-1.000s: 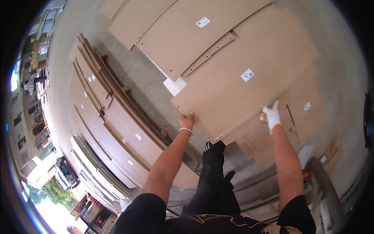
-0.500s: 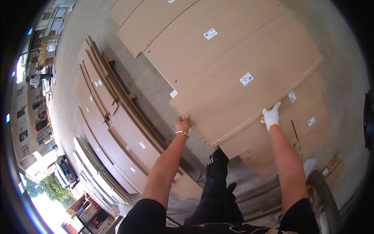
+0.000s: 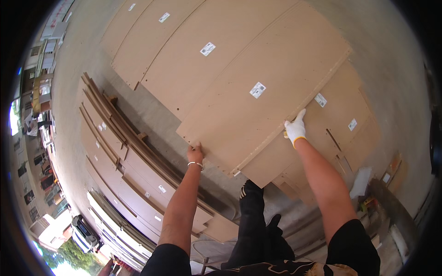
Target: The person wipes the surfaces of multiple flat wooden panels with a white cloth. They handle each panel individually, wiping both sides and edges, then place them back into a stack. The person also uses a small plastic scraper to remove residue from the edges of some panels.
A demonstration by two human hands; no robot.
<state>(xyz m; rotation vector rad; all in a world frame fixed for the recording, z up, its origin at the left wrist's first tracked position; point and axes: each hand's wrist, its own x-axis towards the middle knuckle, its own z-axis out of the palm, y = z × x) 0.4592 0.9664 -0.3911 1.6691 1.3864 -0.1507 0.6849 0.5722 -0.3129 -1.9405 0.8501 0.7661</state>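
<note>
A large brown board with a white label lies uppermost at the near side of a spread of similar boards. My bare left hand, with a white bracelet at the wrist, is closed on its left edge close to the near corner. In a white glove with a yellow cuff, my right hand grips the long near edge, thumb stretched along the top. Its fingers curl under and are partly hidden. More brown boards stick out from beneath this edge, one bearing a label and one a dark slot.
To the left, long brown panels lie stacked on wooden supports, with paler panels beyond. My foot stands just below the board's near corner. A curved dark tube-like object and offcuts lie at the lower right. A vehicle is far left.
The view has turned, so the boards and both hands appear farther left. Both hands keep hold of the board. A white piece by its left corner no longer shows.
</note>
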